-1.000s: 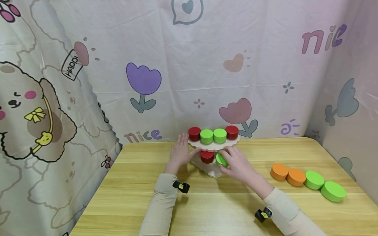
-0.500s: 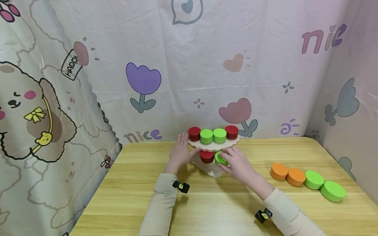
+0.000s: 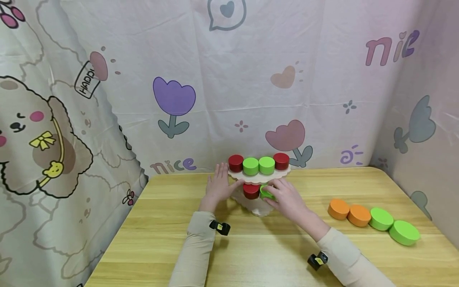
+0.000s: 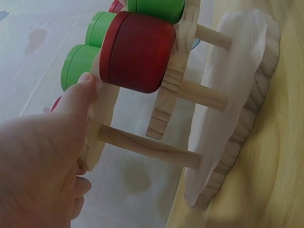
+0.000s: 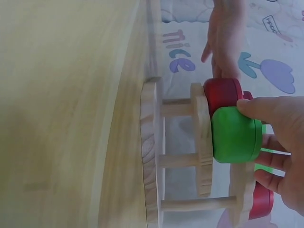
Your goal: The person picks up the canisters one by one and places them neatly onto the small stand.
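A wooden tiered stand (image 3: 259,208) with scalloped shelves stands at the back of the table. My right hand (image 3: 285,198) pinches a green round block (image 5: 236,134) on the lower shelf, thumb on its top edge. Beside that block sits a red round block (image 3: 251,191), very close in the right wrist view. My left hand (image 3: 219,185) is at the stand's left side, fingers extended in the head view, and its thumb (image 4: 78,95) touches the edge of the upper shelf. On the upper shelf are two red blocks (image 3: 236,163) with two green blocks (image 3: 250,166) between them.
At the right of the wooden table (image 3: 161,247) lie two orange round blocks (image 3: 338,209) and two green round blocks (image 3: 404,232) in a slanting row. A printed curtain (image 3: 229,79) hangs directly behind the stand and along both sides.
The green block on the lower shelf has shifted left, closer to the red one, and sits more level. My right hand has moved slightly left with it; the left hand stays put.
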Motion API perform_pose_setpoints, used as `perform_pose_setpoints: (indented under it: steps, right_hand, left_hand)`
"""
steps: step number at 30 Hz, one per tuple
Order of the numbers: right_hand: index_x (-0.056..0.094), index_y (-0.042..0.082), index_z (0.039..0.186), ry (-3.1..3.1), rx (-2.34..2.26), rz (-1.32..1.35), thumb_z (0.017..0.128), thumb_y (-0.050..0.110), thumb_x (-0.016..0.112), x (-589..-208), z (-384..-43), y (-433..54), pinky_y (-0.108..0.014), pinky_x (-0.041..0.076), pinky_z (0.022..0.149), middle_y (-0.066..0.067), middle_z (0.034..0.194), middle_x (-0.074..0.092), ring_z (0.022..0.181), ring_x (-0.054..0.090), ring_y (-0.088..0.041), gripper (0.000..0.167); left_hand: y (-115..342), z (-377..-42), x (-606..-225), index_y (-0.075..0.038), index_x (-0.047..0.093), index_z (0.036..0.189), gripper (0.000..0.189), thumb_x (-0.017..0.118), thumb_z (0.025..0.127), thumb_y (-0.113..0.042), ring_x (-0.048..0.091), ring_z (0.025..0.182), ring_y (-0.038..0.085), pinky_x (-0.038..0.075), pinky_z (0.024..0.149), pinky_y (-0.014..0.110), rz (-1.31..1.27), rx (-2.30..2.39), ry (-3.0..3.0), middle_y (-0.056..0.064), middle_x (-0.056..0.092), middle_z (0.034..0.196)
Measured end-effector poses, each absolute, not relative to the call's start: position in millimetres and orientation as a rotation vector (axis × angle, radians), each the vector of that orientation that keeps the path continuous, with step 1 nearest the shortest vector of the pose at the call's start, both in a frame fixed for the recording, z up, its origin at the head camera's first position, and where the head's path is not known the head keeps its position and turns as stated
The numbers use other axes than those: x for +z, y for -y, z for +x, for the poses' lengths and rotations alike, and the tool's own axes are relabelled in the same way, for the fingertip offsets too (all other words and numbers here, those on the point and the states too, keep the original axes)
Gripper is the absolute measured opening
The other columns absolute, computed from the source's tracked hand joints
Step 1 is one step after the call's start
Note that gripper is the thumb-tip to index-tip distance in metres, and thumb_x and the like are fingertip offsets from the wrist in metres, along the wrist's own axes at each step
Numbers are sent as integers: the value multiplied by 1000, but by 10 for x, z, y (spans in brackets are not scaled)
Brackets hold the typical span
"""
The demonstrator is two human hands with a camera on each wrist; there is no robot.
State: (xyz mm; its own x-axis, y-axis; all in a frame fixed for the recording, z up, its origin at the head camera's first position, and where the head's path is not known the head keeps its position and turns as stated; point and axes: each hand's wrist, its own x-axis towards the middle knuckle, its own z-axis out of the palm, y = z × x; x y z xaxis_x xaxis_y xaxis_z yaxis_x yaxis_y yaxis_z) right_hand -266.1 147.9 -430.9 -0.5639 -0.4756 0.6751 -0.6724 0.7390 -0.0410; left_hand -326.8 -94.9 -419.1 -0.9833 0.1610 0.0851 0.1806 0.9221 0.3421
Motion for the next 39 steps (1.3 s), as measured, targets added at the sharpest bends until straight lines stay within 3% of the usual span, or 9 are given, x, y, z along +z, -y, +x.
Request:
perform_pose_setpoints:
  steps: [13,30,39]
  right_hand:
    - [74,15,95,2252,404,848,71,18,87,-4341,-2726,-1442,-32,44,68,-1,90,58,85,53,-20,27]
    - [74,15,101,2272,343,845,72,16,86,-4332,-2785,-1433,-31,41,70,-1,88,55,85,51,-20,32]
    - [70,10,107,2222,392,853,71,15,87,-4340,-2702,-1561,-39,50,79,-4,98,62,92,58,-23,40]
  left_hand:
    - [946,-3279,-4127,-8,12,157,100,44,88,-73,1,154,31,14,121,61,-270,-547,3029,14,9,165]
    - [934,-3287,-4162,-7,10,157,100,43,89,-73,4,153,33,16,121,59,-280,-573,3029,13,9,165]
    - [937,-3281,-4204,-9,6,158,103,44,88,-74,-1,154,30,13,122,56,-266,-688,2999,12,6,165]
